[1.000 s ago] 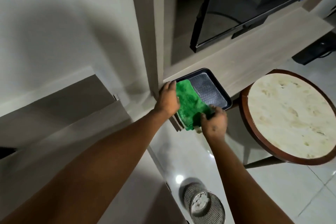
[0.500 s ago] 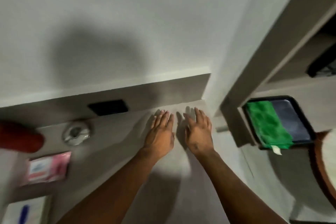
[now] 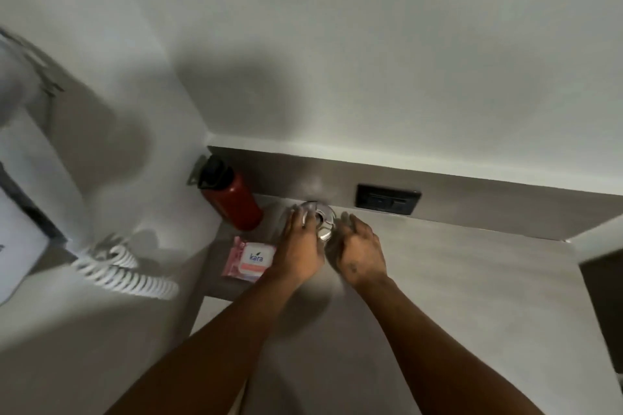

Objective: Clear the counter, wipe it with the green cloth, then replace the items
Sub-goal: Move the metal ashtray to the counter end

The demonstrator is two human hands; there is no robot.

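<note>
Grey counter (image 3: 455, 280) set against a white wall (image 3: 371, 44); black socket (image 3: 388, 198) in the upstand. Red bottle (image 3: 232, 199), black cap, contents unseen, in the corner. Pink wipes pack (image 3: 248, 259) beside it. Clear glass (image 3: 320, 217): left hand (image 3: 298, 246) wraps it; right hand (image 3: 359, 251) alongside, fingers relaxed. White coiled cord (image 3: 121, 271) at left. Green cloth out of view.

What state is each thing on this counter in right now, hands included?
Red bottle: upright in the corner, black cap on.
Wipes pack: flat on the counter, flap closed.
Glass object: on the counter by the back wall, between both hands; blurred.
Left hand: fingers on the glass object.
Right hand: beside the glass object, fingers relaxed; contact unclear.
Wall socket: nothing plugged in.
Coiled cord: lying loose.
</note>
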